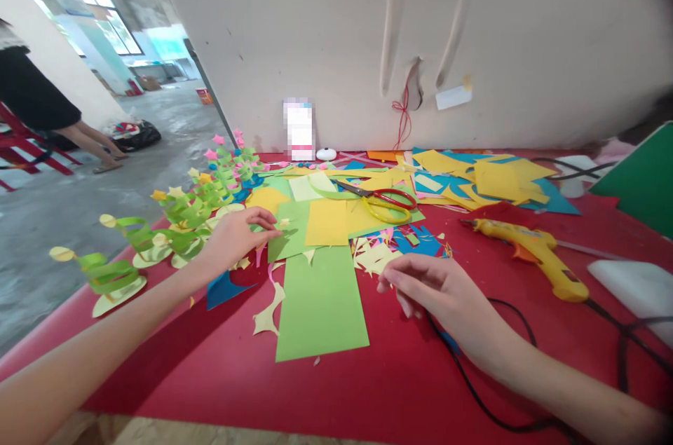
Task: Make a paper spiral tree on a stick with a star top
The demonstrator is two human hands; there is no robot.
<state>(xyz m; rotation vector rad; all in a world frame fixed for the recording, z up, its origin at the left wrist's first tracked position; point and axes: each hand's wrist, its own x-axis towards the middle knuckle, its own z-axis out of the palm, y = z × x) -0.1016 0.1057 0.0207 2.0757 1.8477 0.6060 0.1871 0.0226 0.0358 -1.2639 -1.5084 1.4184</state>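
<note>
My left hand (pixel 239 238) hovers at the left edge of a green paper sheet (pixel 291 217), thumb and fingers apart, with nothing seen between them. Just beyond its fingertips is a tiny pale yellow paper star (pixel 284 222). My right hand (pixel 428 284) hangs over the table beside a heap of pale yellow star-shaped scraps (pixel 374 256), its fingers loosely bent and apart. Between the hands lie a yellow paper square (pixel 327 223) and a longer green sheet (pixel 323 308). Scissors (pixel 386 201) with red and yellow handles rest behind them.
On the red table (pixel 210 382), spiral paper flowers (pixel 113 270) line the left edge. A yellow glue gun (pixel 531 249) with a black cord (pixel 473 378) lies right. Coloured paper (pixel 494 179) is piled behind. A phone (pixel 299 129) leans against the board. A person (pixel 36 87) stands far left.
</note>
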